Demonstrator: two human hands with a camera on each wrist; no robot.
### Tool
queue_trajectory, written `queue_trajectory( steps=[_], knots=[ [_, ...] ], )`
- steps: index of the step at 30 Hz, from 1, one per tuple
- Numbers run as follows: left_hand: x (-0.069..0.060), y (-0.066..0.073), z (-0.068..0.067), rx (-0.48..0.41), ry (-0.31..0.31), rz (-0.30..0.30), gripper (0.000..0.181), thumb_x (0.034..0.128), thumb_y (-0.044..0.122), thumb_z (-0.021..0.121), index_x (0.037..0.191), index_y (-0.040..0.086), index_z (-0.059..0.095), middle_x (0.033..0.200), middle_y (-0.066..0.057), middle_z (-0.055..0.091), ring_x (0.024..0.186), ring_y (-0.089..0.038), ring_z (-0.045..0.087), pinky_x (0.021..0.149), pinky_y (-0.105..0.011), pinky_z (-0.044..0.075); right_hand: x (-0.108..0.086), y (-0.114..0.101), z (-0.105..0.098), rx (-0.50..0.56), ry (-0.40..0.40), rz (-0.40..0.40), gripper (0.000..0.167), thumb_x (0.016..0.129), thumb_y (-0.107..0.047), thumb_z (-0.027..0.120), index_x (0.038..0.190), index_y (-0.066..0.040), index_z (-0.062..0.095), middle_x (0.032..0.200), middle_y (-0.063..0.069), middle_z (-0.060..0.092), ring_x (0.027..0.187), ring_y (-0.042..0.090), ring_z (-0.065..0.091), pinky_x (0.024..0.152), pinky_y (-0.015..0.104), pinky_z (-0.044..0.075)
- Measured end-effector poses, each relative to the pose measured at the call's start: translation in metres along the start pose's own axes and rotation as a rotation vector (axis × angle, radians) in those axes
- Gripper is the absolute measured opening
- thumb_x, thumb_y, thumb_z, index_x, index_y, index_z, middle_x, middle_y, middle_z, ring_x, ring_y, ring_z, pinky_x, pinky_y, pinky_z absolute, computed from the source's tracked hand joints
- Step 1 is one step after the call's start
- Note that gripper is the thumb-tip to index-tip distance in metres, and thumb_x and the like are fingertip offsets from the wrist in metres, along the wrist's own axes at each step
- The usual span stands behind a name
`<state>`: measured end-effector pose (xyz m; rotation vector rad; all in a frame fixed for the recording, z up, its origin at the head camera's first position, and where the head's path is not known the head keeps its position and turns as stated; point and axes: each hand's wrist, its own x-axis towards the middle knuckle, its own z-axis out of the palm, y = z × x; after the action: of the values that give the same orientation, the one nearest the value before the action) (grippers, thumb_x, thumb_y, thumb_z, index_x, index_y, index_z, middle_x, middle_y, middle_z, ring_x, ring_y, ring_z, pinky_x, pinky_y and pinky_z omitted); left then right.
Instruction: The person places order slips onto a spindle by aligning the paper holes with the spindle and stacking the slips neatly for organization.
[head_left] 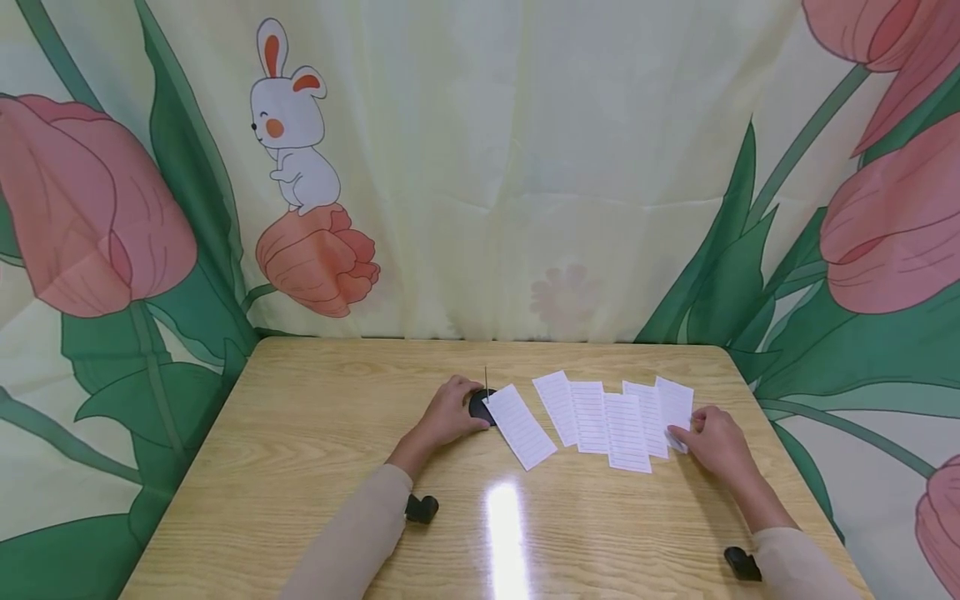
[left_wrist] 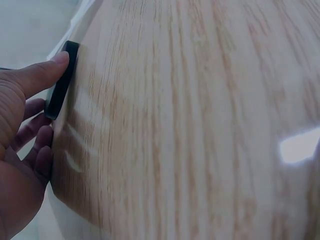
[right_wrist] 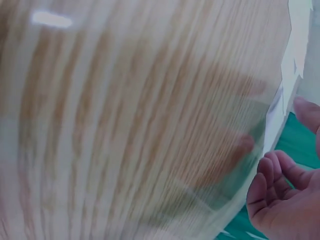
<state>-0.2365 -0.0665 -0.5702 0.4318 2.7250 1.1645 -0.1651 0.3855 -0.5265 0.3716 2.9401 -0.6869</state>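
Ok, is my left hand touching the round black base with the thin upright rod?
Touching. The left wrist view shows it: the left hand's thumb tip lies on the side of the round black base, no gap between.

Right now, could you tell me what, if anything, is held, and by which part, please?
The left grip holds the round black base by its rim. The right grip is low on the rightmost paper slip; whether it pinches is unclear.

Table (head_left: 315,417) (glossy): papers (head_left: 627,433), black base (head_left: 478,410)
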Motion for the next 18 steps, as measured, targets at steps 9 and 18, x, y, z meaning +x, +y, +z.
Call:
queue_trajectory(
  steps=[9, 18],
  knots=[
    [-0.0010, 0.0014, -0.0011, 0.010, 0.011, 0.010, 0.066, 0.0778, 0.026, 0.093, 0.136, 0.010, 0.065, 0.121, -0.005, 0.058, 0.104, -0.021, 0.053, 0.091, -0.038, 0.046, -0.0011, 0.0032, 0.0045, -0.015, -0.036, -0.008, 0.071, 0.096, -0.035, 0.072, 0.126, 0.024, 0.046, 0.113, 0.037, 0.051, 0.099, 0.043, 0.047, 0.089, 0.057, 0.048],
    [-0.0021, 0.0035, -0.0022, 0.001, 0.017, 0.020, 0.066, 0.0771, 0.025, 0.093, 0.135, 0.008, 0.066, 0.119, -0.007, 0.058, 0.102, -0.021, 0.052, 0.090, -0.038, 0.046, -0.0013, 0.0031, 0.0062, -0.019, -0.029, 0.004, 0.060, 0.096, -0.025, 0.071, 0.125, 0.023, 0.048, 0.115, 0.037, 0.050, 0.100, 0.044, 0.047, 0.093, 0.059, 0.046]
  ],
)
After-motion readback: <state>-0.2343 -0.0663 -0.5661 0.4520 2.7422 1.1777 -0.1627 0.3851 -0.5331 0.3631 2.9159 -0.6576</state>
